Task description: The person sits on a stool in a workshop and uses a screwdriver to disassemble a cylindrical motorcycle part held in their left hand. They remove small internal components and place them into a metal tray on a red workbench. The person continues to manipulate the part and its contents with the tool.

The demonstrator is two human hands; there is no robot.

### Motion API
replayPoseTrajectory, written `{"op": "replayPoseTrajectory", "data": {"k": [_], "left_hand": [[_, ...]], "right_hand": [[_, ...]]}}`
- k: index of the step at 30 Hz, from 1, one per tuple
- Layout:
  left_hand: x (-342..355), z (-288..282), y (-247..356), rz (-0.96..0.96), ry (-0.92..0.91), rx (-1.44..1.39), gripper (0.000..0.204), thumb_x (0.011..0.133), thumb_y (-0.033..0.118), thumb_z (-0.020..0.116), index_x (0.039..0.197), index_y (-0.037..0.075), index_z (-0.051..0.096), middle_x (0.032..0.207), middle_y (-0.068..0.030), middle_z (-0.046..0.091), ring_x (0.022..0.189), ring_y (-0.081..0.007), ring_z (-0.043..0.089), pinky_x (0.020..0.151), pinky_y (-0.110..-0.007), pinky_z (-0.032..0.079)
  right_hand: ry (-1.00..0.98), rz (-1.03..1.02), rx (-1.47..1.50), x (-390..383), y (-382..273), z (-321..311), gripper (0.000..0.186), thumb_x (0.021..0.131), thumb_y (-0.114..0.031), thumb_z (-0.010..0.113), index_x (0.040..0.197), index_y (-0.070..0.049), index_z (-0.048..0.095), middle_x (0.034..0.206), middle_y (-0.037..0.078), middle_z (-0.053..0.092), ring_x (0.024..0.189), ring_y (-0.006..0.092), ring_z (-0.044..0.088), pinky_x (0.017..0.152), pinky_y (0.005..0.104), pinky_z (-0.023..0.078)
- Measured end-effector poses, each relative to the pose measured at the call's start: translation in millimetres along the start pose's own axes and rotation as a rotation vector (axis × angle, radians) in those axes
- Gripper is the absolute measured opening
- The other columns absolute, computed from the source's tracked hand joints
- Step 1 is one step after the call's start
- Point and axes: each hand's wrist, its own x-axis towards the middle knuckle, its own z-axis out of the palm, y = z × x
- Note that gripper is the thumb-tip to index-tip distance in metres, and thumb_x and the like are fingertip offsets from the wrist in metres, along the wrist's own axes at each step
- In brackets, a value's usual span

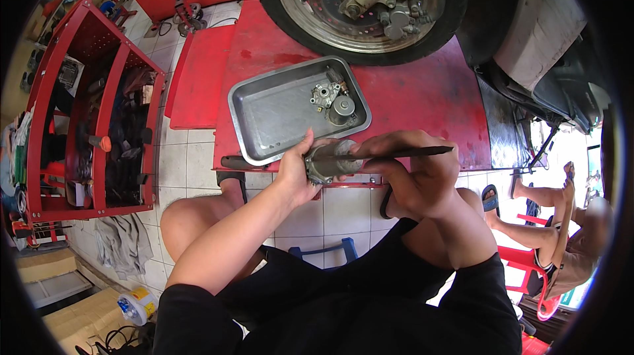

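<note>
My left hand is wrapped around a grey, roughly cylindrical metal part with a wider, lugged end, held above the near edge of the red platform. My right hand is closed on a long, thin, dark flat strip, whose exact kind I cannot make out. The strip crosses over the metal part's right end, and the right fingers are close to that end. Just beyond lies a shallow metal tray. Inside its right side are a small metal housing with holes and a round metal part.
A dark tool handle lies at the platform's near edge. Behind the tray stands a motorcycle wheel. A red tool cart is on the left, a blue stool below me. Another person sits at right.
</note>
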Motion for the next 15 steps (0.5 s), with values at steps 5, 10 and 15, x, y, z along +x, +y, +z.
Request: {"op": "replayPoseTrajectory", "data": {"k": [5, 10, 15], "left_hand": [[4.2, -11.5, -2.0, -0.001, -0.086, 0.007, 0.062, 0.104, 0.050, 0.029, 0.125, -0.004, 0.050, 0.118, -0.0221, 0.061, 0.101, -0.0365, 0.063, 0.077, -0.049, 0.054], [2.8, -10.4, 0.7, 0.006, -0.106, -0.013, 0.063, 0.104, 0.051, 0.028, 0.127, -0.004, 0.049, 0.122, -0.0218, 0.060, 0.104, -0.0357, 0.062, 0.077, -0.049, 0.055], [-2.1, -11.1, 0.7, 0.002, -0.138, 0.005, 0.065, 0.103, 0.052, 0.028, 0.129, -0.004, 0.048, 0.122, -0.0211, 0.060, 0.103, -0.0348, 0.063, 0.076, -0.048, 0.054]], "right_hand": [[0.066, 0.088, -0.066, 7.0, -5.4, 3.5, 0.028, 0.080, 0.010, 0.068, 0.107, 0.006, 0.063, 0.097, 0.015, 0.072, 0.090, 0.0267, 0.073, 0.077, 0.0307, 0.058], [0.060, 0.087, 0.091, 13.0, -9.2, 12.9, 0.027, 0.082, 0.013, 0.061, 0.108, 0.007, 0.064, 0.100, 0.018, 0.071, 0.092, 0.0288, 0.073, 0.079, 0.0314, 0.058], [-0.069, 0.063, -0.107, 11.2, -9.5, -0.4, 0.027, 0.076, 0.013, 0.068, 0.103, 0.007, 0.066, 0.100, 0.017, 0.071, 0.087, 0.0288, 0.073, 0.076, 0.0328, 0.058]]}}
